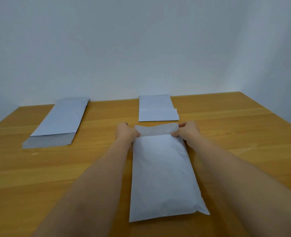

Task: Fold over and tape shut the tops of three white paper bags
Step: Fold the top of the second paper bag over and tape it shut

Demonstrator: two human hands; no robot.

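Observation:
A puffy white paper bag [163,177] lies lengthwise on the wooden table [226,130] in front of me. Its top flap [156,130] stands raised at the far end. My left hand [126,131] pinches the flap's left corner and my right hand [186,130] pinches its right corner. A second white bag [156,108] lies just beyond, its top folded over with a strip across it. A third white bag [59,122] lies flat at the far left, its near end unfolded. I see no tape roll.
The table ends at a plain pale wall [141,48] right behind the far bags. Bare wood stretches to the right of my right arm and across the near left of the table.

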